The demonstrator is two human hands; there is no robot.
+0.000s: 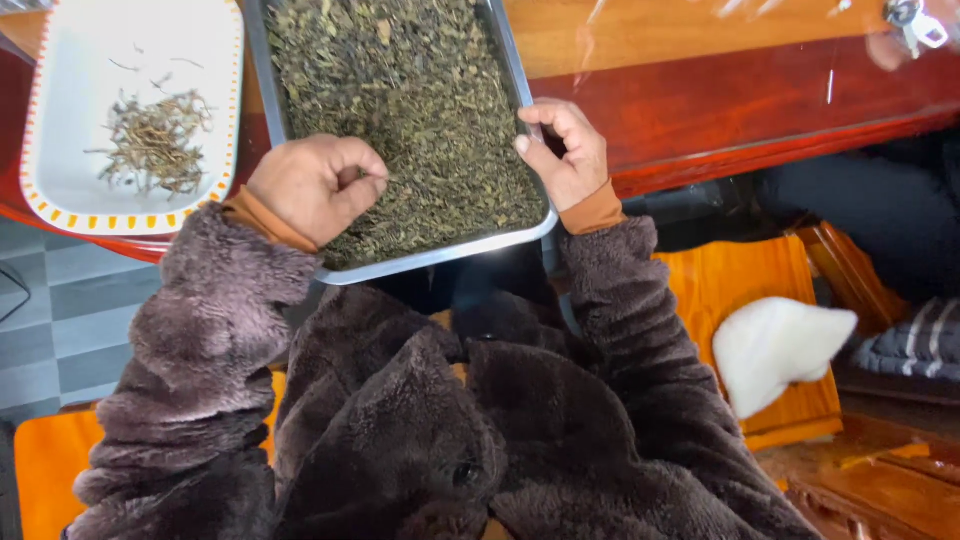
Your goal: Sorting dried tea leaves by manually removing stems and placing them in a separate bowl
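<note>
Dried leaves [420,110] beneath left hand [315,188] fingers [362,180]

Person, seen from above. Outer garment: thick, plush fleece coat, dark brown with a greyish sheen, deep-piled and bunched in soft folds across chest and both sleeves. Under layer: ribbed orange-brown knit cuffs showing at both wrists, beyond the fleece sleeve ends. Left hand [315,185] and right hand [563,152]: bare, no gloves, rings or watch visible.
</note>
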